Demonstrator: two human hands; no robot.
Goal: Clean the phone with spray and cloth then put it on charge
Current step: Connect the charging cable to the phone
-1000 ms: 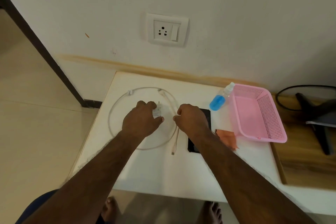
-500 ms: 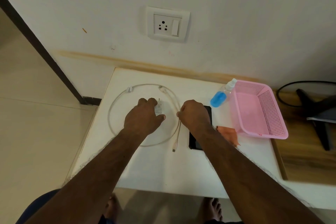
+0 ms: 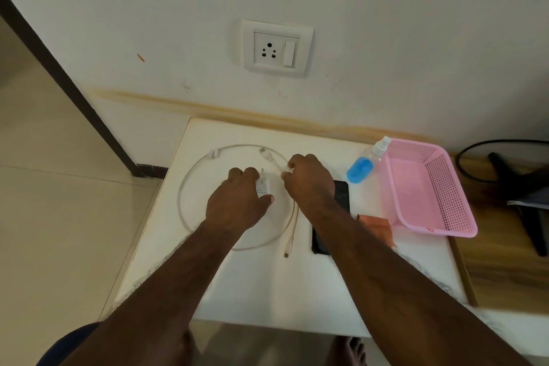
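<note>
The flat black rectangular phone [image 3: 341,196] lies screen-up on the white table top [image 3: 267,285], its glass dark and glossy, the middle of it hidden under the right forearm. The right hand [image 3: 309,183] pinches the thin white charging cable [image 3: 190,187], which loops in a wide ring on the table with its small plug end [image 3: 286,252] lying free beside the phone. The left hand [image 3: 237,202] is closed around the white rectangular charger block [image 3: 263,184]. A clear spray bottle of blue liquid [image 3: 364,165] lies tilted against the pink perforated plastic basket [image 3: 430,190]; the orange cloth [image 3: 378,224] lies just beside the phone. A white wall socket [image 3: 277,47] sits above
</note>
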